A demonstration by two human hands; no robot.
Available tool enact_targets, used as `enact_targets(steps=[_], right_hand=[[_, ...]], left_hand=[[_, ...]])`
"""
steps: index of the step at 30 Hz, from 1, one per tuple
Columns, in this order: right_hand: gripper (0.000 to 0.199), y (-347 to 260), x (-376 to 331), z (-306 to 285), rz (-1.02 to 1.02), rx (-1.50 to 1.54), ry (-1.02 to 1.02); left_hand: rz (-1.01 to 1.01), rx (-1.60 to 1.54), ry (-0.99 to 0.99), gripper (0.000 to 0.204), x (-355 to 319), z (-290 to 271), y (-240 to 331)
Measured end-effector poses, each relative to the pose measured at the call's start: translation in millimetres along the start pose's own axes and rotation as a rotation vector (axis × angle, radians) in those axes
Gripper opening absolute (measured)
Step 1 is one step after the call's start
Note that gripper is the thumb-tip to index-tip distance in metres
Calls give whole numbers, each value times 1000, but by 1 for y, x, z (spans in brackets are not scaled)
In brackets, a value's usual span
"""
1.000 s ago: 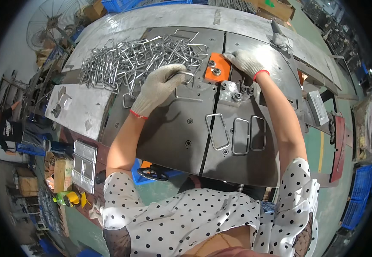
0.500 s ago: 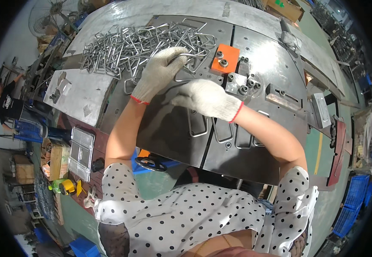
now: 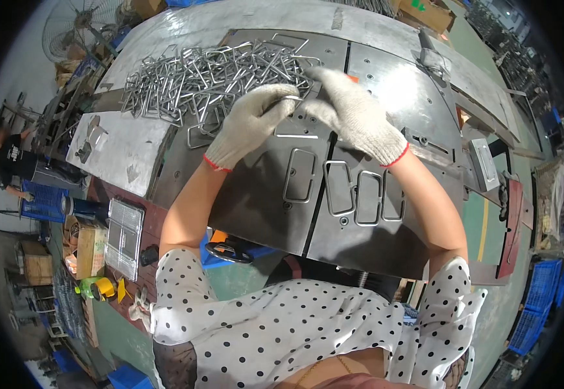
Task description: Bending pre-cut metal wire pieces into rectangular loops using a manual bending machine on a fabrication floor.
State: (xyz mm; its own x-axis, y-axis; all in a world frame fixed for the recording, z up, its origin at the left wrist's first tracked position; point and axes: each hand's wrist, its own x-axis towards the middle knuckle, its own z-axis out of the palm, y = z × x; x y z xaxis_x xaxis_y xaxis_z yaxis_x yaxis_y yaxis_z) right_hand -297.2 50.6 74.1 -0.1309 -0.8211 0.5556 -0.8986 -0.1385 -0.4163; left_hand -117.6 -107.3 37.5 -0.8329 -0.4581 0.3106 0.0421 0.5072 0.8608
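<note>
My left hand (image 3: 253, 120), in a white knitted glove with a red cuff, is closed on a bent metal wire frame (image 3: 293, 98), whose end shows between thumb and fingers. Close beside it, my right hand (image 3: 360, 117), gloved alike, has its thumb and fingers apart around that end; I see nothing held in it. Beyond my left hand lies a heap of bent wire frames (image 3: 197, 74). Nearer to me, several wire frames rest side by side on the steel plate, one loop (image 3: 286, 176) at the left and another (image 3: 357, 201) further right.
My right hand mostly hides an orange block (image 3: 353, 79) and the bolted fixture. A slotted steel bar (image 3: 424, 144) sits to the right. Below the table's edge is a black handwheel (image 3: 228, 251). At far left, another person (image 3: 14, 159) works by a blue crate (image 3: 43, 201).
My right hand has moved away from me and to the right, over the orange block, uncovering the frames on the plate. My left hand has shifted slightly right and nearer, still gripping a wire frame.
</note>
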Motion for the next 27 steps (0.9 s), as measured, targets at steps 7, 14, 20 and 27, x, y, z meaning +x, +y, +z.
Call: enact_targets(steps=[7, 14, 20, 27], right_hand=[[36, 14, 17, -6, 45, 263, -110], [33, 91, 2, -62, 452, 167, 53], [34, 125, -19, -41, 507, 226, 31], [34, 142, -27, -27, 442, -100, -68]], left_hand=[[-20, -174, 62, 26, 0, 2, 9], [-142, -340, 93, 29, -1, -3, 17], [-215, -351, 120, 28, -2, -3, 16], [-268, -378, 125, 29, -1, -5, 16]])
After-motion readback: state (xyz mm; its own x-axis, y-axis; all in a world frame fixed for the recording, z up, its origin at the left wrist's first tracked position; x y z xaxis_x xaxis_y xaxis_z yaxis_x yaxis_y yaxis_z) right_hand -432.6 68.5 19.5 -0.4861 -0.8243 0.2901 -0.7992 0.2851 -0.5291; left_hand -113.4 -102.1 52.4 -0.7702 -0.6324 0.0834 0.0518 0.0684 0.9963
